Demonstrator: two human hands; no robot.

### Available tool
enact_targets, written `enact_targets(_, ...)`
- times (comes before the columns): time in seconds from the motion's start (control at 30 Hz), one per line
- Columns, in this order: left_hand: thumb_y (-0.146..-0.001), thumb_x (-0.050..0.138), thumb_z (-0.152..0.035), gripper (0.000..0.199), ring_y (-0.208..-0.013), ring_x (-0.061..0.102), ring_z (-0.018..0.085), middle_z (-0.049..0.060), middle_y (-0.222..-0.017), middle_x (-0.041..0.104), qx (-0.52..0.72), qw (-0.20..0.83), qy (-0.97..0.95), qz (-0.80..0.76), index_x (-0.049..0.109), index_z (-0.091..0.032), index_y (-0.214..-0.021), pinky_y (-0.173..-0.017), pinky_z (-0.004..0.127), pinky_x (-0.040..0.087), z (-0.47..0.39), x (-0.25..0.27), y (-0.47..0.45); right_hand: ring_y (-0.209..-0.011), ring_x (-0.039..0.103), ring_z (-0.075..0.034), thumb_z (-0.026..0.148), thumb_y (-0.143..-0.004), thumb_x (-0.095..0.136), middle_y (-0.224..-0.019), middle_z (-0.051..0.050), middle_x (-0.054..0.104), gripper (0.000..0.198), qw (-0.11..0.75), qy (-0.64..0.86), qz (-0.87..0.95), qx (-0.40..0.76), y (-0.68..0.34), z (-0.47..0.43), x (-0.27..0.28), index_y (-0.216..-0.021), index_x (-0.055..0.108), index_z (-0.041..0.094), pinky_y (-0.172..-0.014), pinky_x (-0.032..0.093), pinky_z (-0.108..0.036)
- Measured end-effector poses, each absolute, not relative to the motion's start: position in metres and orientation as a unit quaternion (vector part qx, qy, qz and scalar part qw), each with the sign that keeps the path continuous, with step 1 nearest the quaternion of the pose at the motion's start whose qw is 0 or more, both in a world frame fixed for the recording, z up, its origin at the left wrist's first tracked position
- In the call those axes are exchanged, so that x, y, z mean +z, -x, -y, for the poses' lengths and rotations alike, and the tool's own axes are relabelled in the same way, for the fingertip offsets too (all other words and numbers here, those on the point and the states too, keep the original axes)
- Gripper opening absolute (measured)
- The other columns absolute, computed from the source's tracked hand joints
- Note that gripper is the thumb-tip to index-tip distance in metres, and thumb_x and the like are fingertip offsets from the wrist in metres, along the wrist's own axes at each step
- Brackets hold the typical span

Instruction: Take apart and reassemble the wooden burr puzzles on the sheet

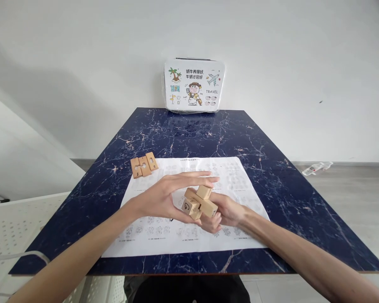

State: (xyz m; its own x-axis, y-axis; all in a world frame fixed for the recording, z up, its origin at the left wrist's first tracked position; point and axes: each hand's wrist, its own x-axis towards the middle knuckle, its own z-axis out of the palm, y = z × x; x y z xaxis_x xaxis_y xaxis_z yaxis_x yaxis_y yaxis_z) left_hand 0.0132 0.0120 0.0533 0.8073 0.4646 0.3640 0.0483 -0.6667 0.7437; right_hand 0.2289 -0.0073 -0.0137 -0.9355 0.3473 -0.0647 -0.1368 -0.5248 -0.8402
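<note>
A wooden interlocking burr puzzle [194, 203], built of several crossed pale bars, is up above the printed sheet. Dark marks show on the ends of some bars. My right hand [226, 209] grips it from the right, its fingers curled behind and below it. From the left, my left hand [169, 191] spans the puzzle, with the thumb against its lower edge and the long fingers along its top. The far sides of the puzzle and parts of the right fingers are hidden.
Under my hands lies a white paper sheet [120, 248] with rows of printed diagrams. Several flat wooden pieces [144, 165] with cutouts and numbers lie at its upper left corner. A white cartoon case [194, 86] stands at the back of the blue marbled table [196, 141], against the wall.
</note>
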Motion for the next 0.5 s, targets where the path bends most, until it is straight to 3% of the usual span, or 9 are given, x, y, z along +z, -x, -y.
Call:
enact_targets(0.1,-0.084,0.087,-0.031,0.080,-0.151,0.047,0.033,0.003,-0.162,0.051,0.273,0.375,-0.870,-0.165,0.051,-0.040,-0.155,-0.126,0.052,0.039,-0.013,0.050,-0.012,-0.045,0.021,-0.010,0.057,-0.104,0.039,-0.052,0.010,0.026,0.049,0.185,0.156,0.494,0.835,-0.230,0.006,-0.011,-0.079,0.058,0.019,-0.046,0.026,-0.026)
enact_targets(0.2,-0.078,0.091,-0.038,0.099,-0.155,0.039,0.036,0.004,-0.170,0.039,0.271,0.392,-0.841,-0.255,0.038,-0.042,-0.162,-0.126,0.057,0.037,-0.013,0.041,-0.011,-0.048,0.021,-0.011,0.059,-0.105,0.040,-0.055,0.009,0.027,0.049,0.280,0.248,0.515,0.771,-0.230,0.004,-0.013,-0.075,0.050,0.022,-0.050,0.026,-0.027)
enact_targets(0.27,-0.075,0.093,-0.044,0.106,-0.153,0.042,0.037,0.006,-0.169,0.041,0.278,0.409,-0.813,-0.309,0.035,-0.041,-0.163,-0.123,0.059,0.039,-0.012,0.034,-0.012,-0.049,0.021,-0.011,0.060,-0.105,0.042,-0.056,0.008,0.028,0.050,0.325,0.297,0.528,0.726,-0.228,0.004,-0.015,-0.072,0.046,0.023,-0.051,0.026,-0.028)
enact_targets(0.4,-0.081,0.087,-0.048,0.078,-0.137,0.060,0.033,0.008,-0.147,0.065,0.307,0.410,-0.785,-0.350,0.054,-0.032,-0.150,-0.116,0.054,0.048,-0.011,0.025,-0.016,-0.051,0.024,-0.012,0.064,-0.103,0.044,-0.058,0.007,0.031,0.052,0.354,0.333,0.544,0.684,-0.226,0.003,-0.019,-0.070,0.044,0.024,-0.052,0.027,-0.030)
enact_targets(0.5,-0.082,0.086,-0.046,0.061,-0.126,0.067,0.031,0.007,-0.134,0.072,0.328,0.382,-0.789,-0.353,0.065,-0.027,-0.136,-0.111,0.051,0.052,-0.010,0.025,-0.017,-0.051,0.024,-0.012,0.066,-0.102,0.044,-0.057,0.006,0.030,0.055,0.352,0.342,0.558,0.669,-0.227,0.004,-0.020,-0.067,0.042,0.024,-0.052,0.027,-0.030)
